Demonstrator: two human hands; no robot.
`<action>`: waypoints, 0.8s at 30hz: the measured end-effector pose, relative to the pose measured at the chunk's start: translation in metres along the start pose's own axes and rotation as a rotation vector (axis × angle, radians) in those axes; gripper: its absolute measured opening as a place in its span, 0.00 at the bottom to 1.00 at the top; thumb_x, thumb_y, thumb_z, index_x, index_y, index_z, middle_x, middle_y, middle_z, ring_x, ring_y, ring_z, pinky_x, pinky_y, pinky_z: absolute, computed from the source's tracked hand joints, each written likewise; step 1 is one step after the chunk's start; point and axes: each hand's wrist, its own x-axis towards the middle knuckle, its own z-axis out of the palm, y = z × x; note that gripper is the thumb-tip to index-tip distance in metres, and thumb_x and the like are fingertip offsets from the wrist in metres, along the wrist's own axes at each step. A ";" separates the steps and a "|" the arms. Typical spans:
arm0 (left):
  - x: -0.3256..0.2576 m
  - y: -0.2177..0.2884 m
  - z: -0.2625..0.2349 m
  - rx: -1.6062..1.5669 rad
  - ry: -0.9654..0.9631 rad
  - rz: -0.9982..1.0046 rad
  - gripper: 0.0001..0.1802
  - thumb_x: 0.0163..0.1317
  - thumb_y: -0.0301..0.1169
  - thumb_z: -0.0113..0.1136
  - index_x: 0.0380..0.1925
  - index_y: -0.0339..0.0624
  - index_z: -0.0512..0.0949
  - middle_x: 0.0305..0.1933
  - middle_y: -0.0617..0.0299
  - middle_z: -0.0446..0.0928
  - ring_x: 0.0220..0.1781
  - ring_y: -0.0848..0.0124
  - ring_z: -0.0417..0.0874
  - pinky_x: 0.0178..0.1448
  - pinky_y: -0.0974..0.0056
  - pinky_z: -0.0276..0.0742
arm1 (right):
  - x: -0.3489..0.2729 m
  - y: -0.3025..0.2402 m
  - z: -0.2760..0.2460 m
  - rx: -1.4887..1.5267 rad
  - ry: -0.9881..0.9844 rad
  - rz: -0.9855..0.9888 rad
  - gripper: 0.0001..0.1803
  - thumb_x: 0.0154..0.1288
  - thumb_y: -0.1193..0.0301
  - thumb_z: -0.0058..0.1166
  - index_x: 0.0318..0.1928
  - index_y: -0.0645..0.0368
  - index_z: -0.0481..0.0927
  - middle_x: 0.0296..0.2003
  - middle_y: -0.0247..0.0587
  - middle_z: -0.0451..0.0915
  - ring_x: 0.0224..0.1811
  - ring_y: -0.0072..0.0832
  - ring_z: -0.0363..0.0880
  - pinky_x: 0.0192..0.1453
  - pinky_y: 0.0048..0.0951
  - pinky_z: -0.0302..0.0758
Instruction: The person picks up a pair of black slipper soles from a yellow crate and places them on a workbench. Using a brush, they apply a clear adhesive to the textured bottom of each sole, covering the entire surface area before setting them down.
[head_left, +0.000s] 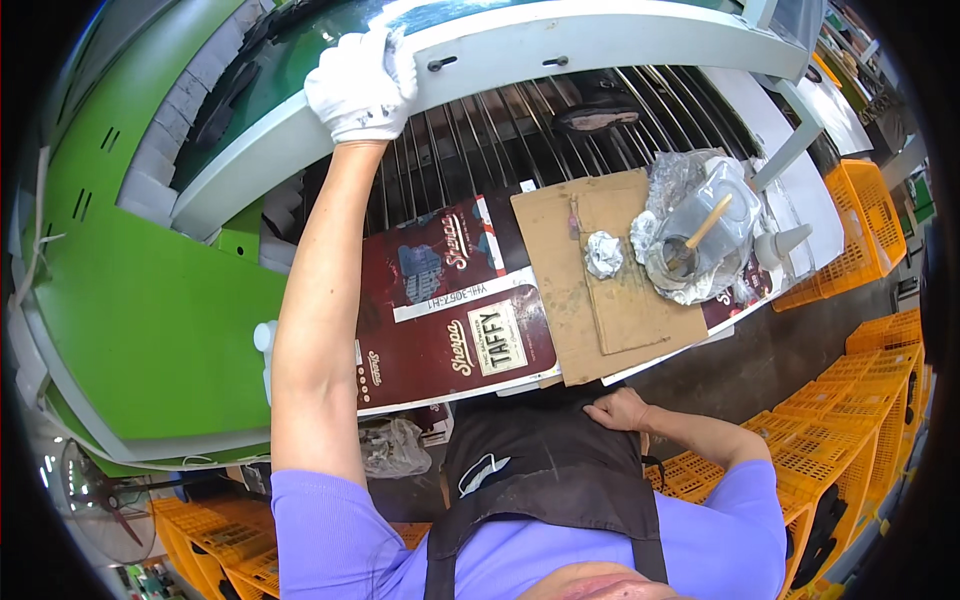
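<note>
My left hand (pixel 362 85), in a white cloth glove, reaches far up and grips the pale grey rim of a machine's upper frame (pixel 600 45). My right hand (pixel 620 410) is bare and rests against the top of my dark apron (pixel 545 470), fingers curled loosely with nothing in them. Between the hands, a dark red flattened carton (pixel 450 310) lies over the machine's metal rod conveyor (pixel 480 150). To its right lies a brown cardboard sheet (pixel 600 290) with a crumpled white wad (pixel 603 252) on it.
A plastic-wrapped tub with a wooden stick (pixel 700 240) and a white nozzle bottle (pixel 785 243) sit at the right end. A shoe sole (pixel 595 118) lies on the rods. The green machine body (pixel 140 300) fills the left. Yellow crates (pixel 860 400) stand right; a fan (pixel 95 500) lower left.
</note>
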 end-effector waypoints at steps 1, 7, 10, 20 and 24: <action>0.000 -0.001 0.000 -0.018 -0.001 -0.003 0.09 0.54 0.41 0.55 0.31 0.53 0.80 0.29 0.63 0.77 0.29 0.60 0.78 0.33 0.56 0.73 | 0.000 -0.001 -0.002 0.008 -0.011 0.005 0.25 0.64 0.54 0.45 0.16 0.56 0.77 0.16 0.48 0.76 0.22 0.48 0.76 0.29 0.44 0.73; 0.004 0.006 -0.005 -0.059 -0.008 -0.027 0.10 0.51 0.42 0.58 0.31 0.54 0.80 0.29 0.64 0.76 0.30 0.63 0.77 0.33 0.58 0.70 | -0.002 0.003 0.000 0.012 -0.039 0.029 0.25 0.64 0.52 0.44 0.18 0.55 0.78 0.18 0.49 0.77 0.23 0.48 0.77 0.31 0.45 0.75; 0.001 0.002 -0.003 -0.088 -0.011 -0.032 0.10 0.50 0.42 0.58 0.31 0.53 0.80 0.29 0.64 0.76 0.30 0.63 0.77 0.33 0.59 0.70 | 0.000 0.002 -0.005 0.010 -0.054 0.037 0.25 0.64 0.52 0.44 0.18 0.55 0.79 0.18 0.49 0.77 0.23 0.48 0.77 0.31 0.44 0.75; 0.001 0.000 -0.001 -0.102 0.018 -0.020 0.09 0.50 0.40 0.58 0.30 0.53 0.80 0.28 0.64 0.76 0.29 0.63 0.77 0.32 0.59 0.71 | 0.001 0.000 -0.006 0.004 -0.073 0.037 0.26 0.65 0.52 0.44 0.17 0.56 0.78 0.17 0.48 0.76 0.22 0.47 0.77 0.30 0.43 0.74; 0.001 0.001 -0.003 -0.094 0.030 -0.015 0.09 0.50 0.40 0.58 0.30 0.52 0.80 0.28 0.64 0.76 0.29 0.63 0.77 0.32 0.59 0.71 | 0.001 -0.003 -0.007 -0.012 -0.087 0.062 0.26 0.65 0.52 0.44 0.17 0.57 0.77 0.17 0.48 0.76 0.22 0.47 0.77 0.31 0.43 0.74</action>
